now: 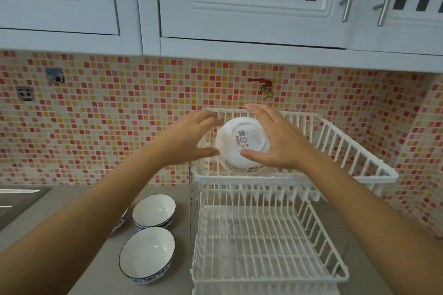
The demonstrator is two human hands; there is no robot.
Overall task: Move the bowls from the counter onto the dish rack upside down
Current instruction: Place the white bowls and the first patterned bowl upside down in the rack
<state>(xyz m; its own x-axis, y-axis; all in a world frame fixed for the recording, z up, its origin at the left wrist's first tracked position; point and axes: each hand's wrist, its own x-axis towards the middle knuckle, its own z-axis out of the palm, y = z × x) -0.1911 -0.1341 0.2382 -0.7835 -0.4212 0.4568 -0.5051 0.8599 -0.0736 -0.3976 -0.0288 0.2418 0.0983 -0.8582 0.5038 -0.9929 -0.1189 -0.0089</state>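
Both forearms reach over the grey counter (100,268). Spread fingers of the left hand (189,139) and right hand (275,141) flank an upturned white bowl (242,143) in the dish rack (297,177) top tier; whether they grip is unclear. Three bowls sit upright by the rack: near bowl (147,254), middle bowl (154,209), half-hidden bowl (122,219).

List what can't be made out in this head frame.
- Third bowl on the counter: mostly hidden behind the left forearm; only a rim sliver shows.
- Left hand: motion-blurred, so contact with the inverted bowl is unclear.
- Label on that bowl's base: print too small to read.
- Inverted bowl's rim: screened by the upper rack wires and the right hand.
- Lower rack: front cut off by the bottom edge.
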